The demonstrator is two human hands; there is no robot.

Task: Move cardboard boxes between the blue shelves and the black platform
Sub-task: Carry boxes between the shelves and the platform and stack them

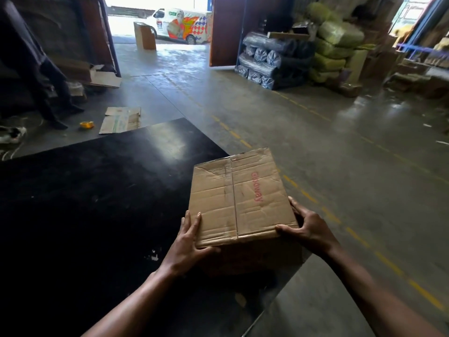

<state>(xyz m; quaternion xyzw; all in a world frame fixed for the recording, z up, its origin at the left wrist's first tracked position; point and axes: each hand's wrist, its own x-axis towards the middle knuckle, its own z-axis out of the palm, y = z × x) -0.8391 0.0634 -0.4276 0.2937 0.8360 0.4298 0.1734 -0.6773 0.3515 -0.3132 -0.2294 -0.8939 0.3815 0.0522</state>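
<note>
A worn brown cardboard box (239, 198) with red lettering on its taped top is over the right edge of the black platform (92, 190). I cannot tell whether it rests on the platform or hangs just above it. My left hand (188, 242) grips its near left corner, fingers up the left side and thumb on the front face. My right hand (307, 226) grips the near right corner, thumb along the top edge. No blue shelves appear in this view.
Flattened cardboard (120, 119) and a yellow tape roll (87, 125) lie on the concrete floor beyond the platform. A person's legs (52, 93) stand at far left. Black rolls (269, 62) and green sacks (335, 42) are stacked at back right. A tall box (145, 36) stands in the open doorway.
</note>
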